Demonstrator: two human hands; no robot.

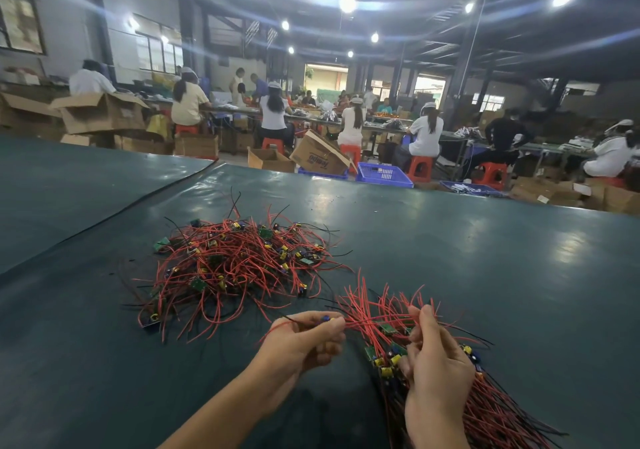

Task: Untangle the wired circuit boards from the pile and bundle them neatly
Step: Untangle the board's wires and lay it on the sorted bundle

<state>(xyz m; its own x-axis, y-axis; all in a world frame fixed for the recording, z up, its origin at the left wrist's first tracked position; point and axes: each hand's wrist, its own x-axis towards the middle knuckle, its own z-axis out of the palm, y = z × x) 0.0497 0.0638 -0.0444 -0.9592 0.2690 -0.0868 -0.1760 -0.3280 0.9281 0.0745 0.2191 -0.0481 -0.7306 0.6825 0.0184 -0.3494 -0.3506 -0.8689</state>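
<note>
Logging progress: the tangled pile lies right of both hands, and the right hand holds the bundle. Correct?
No: the head view shows the tangled pile ahead and left of the left hand; the right hand does hold the bundle.

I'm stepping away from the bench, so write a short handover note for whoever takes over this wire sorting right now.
Left hand pinches one wired board at its fingertips.
Right hand grips the bundle of gathered boards, wires trailing toward the near edge.
The tangled pile lies on the green table, ahead of the left hand.
Done: some boards gathered.
Left: most of the pile; no tie shows on the bundle.
</note>
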